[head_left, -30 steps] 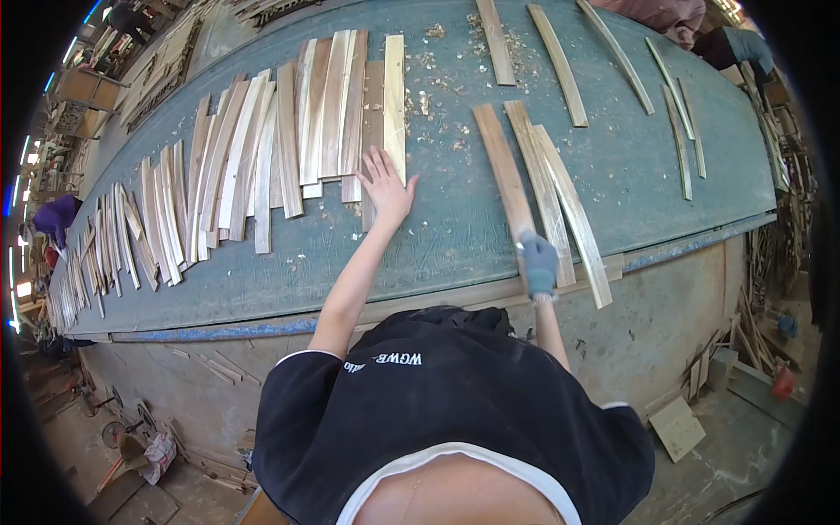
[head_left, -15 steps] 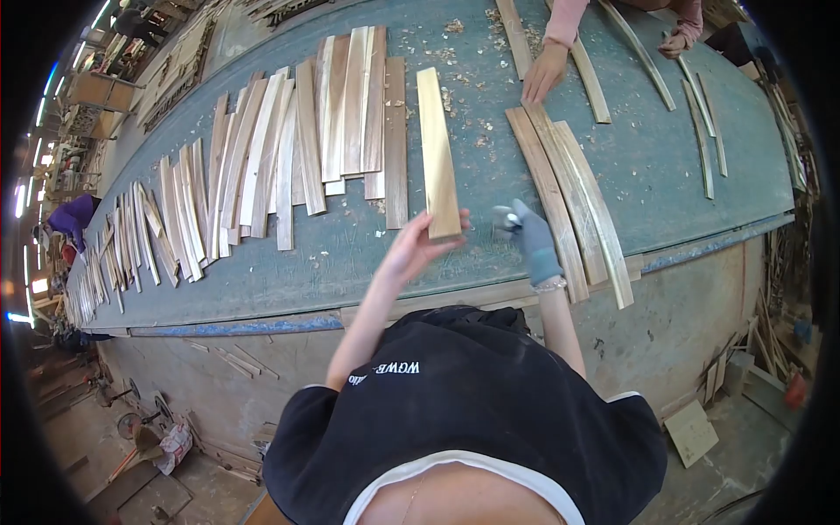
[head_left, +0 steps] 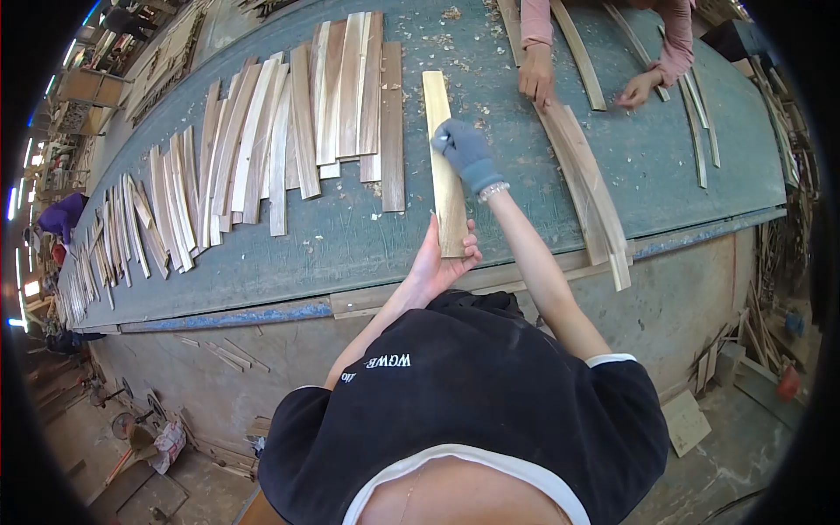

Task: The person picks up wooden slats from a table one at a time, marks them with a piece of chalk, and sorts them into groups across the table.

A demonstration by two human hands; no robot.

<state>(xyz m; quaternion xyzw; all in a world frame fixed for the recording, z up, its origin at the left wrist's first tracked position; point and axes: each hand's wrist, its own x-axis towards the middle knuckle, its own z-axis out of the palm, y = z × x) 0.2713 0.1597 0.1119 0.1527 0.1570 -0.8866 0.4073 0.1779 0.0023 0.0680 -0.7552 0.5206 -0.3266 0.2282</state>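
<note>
My left hand (head_left: 448,261) grips the near end of a pale wooden slat (head_left: 449,206), thumb on one side and fingers on the other. The slat points away from me over the green tabletop. My right hand (head_left: 465,150), in a grey-blue glove, is closed at the slat's upper half, with its knuckles over the wood. Whatever is inside that fist is hidden. Left of the slat lies a long row of other wooden slats (head_left: 392,131), side by side.
Across the table a co-worker's hand (head_left: 536,77) touches slats (head_left: 584,179) on the right; the co-worker's other hand (head_left: 640,89) is near thin strips (head_left: 697,131). Wood shavings (head_left: 451,13) litter the green table (head_left: 350,254). Its front edge (head_left: 236,315) runs before me.
My gloved right hand has moved from beside the right-hand slats up and left onto the pale slat. The slat sits slightly nearer me. The co-worker's hands and the right-hand slats have shifted.
</note>
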